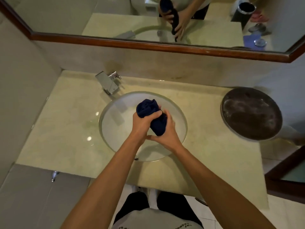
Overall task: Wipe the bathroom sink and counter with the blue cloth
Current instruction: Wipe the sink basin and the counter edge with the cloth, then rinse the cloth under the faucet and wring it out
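Across the beige counter (66,129), above the round sink (115,129), the left hand (142,124) and right hand (166,134) both clench the rolled blue cloth (148,108), seemingly wringing it. Next, it likely needs unrolling before wiping.

A chrome tap (109,83) stands at the back left, angled toward the middle. A dark round tray (251,113) sits at the right end, its surface smeared with pale streaks (dust or residue, hard to tell). A wood-framed mirror (115,15) runs along the wall above. Grey tiles (41,195) show below left.
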`<state>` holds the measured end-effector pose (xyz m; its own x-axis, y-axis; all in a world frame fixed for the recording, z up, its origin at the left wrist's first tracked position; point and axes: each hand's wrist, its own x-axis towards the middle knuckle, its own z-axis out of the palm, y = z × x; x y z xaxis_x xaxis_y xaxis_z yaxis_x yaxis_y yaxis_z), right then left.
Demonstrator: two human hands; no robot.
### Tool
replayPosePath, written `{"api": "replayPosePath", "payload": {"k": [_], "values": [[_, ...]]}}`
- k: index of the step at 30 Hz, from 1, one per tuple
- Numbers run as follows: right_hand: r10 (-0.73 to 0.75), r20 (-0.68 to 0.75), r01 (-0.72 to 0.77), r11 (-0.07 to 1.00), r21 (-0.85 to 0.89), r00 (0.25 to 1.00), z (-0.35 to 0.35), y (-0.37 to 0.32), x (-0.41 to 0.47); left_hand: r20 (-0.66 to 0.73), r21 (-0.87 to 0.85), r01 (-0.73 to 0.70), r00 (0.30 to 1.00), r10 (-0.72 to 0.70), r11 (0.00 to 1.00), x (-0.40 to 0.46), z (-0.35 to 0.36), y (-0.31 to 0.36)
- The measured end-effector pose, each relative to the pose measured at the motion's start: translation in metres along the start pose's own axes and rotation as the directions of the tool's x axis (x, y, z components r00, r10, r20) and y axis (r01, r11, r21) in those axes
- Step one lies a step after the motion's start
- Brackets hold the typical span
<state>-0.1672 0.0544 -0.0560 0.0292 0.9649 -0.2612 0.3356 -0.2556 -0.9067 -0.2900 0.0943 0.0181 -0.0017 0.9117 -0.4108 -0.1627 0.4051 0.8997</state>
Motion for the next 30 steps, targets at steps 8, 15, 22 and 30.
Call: {"api": "replayPosePath", "payload": {"k": [8,15,22,30], "values": [[0.012,0.18,-0.009,1.0,-0.014,0.984,0.037,0.015,0.048,-0.099,0.124,0.025,0.995,-0.013,0.992,0.02,-0.032,-0.016],[0.191,0.474,0.062,0.882,-0.468,0.86,0.072,0.014,0.12,-0.225,0.188,0.094,0.973,-0.05,0.978,0.075,-0.088,-0.032],[-0.217,-0.257,0.145,0.951,-0.271,0.942,0.099,-0.096,0.192,-0.276,0.156,0.184,0.951,-0.136,0.971,0.14,-0.134,-0.047],[-0.275,-0.288,0.186,0.936,-0.3,0.917,0.119,-0.101,0.242,-0.216,0.158,0.194,0.964,-0.158,0.968,0.182,-0.144,-0.053]]}}
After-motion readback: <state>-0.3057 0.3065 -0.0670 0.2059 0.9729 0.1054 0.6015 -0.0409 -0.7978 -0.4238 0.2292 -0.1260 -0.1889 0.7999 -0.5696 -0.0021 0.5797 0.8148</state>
